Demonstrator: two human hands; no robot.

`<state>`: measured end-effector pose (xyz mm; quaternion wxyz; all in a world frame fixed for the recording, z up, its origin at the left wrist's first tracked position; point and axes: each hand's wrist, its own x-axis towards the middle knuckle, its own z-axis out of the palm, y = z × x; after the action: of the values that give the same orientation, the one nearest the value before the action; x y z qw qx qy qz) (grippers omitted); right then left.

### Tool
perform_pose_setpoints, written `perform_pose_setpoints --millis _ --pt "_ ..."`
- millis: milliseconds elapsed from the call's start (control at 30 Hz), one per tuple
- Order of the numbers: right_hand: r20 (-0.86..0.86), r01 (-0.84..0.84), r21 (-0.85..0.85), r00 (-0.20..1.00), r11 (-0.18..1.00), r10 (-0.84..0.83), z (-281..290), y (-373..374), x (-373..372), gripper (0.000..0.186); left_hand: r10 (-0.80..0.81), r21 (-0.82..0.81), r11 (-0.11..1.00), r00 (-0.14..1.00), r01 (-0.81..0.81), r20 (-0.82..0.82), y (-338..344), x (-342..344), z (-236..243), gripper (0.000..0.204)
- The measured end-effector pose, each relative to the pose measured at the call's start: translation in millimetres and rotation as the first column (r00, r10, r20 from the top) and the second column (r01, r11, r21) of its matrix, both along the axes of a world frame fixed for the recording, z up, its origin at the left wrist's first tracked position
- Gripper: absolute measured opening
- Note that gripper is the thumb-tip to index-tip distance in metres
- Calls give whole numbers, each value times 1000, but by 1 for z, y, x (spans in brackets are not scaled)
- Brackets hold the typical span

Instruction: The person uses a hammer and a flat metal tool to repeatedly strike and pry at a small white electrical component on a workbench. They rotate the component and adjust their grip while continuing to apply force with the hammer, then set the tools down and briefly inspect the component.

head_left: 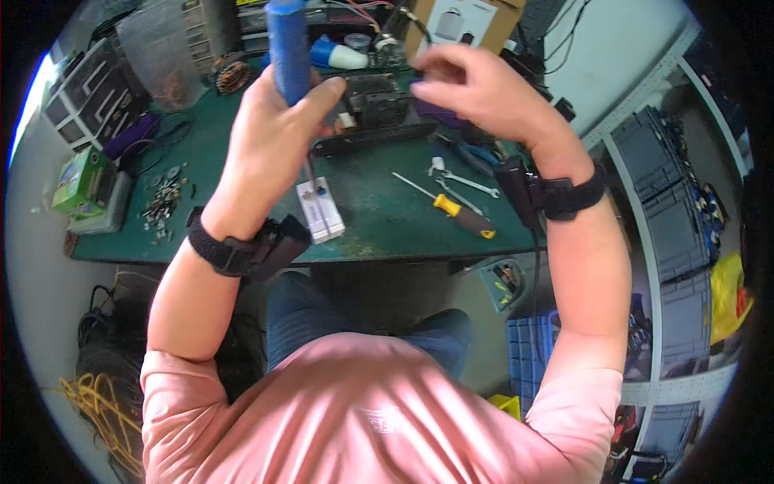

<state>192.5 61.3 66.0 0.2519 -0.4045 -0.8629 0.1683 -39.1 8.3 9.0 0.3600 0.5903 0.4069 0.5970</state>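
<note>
My left hand (266, 145) is closed on a blue cylinder (286, 44) held upright. A thin rod shows below it, over a narrow white piece (321, 214). My right hand (468, 93) hovers at the back of the bench, fingers curved and apart, slightly blurred, with nothing visible in them. Between my hands is a dark electronic device (375, 101) with a black bar (375, 139) in front of it. A yellow-handled screwdriver (459, 218), metal wrenches (472, 184) and blue-handled pliers (476, 157) lie on the green bench (387, 230) near my right forearm.
Small hardware (165, 202), a green box (81, 181) and purple cloth (129, 141) lie at left. A plastic bag (161, 64), cardboard box (484, 20) and blue-white object (339, 55) stand behind. Shelves of grey crates (677, 242) line the right; bins (524, 347) are below.
</note>
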Motion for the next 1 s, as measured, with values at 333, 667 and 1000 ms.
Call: perform_pose_setpoints --millis 333,667,1000 --pt "533 656 294 491 695 -689 -155 39 177 30 -35 -54 998 998 32 -54 -8 2 4 21" --pt "481 574 549 379 608 -791 -182 35 168 16 -66 -57 996 996 64 -52 -6 -7 5 21" --pt "135 621 424 676 659 -724 -73 -5 147 18 -67 -65 996 994 62 -88 2 -8 1 25"
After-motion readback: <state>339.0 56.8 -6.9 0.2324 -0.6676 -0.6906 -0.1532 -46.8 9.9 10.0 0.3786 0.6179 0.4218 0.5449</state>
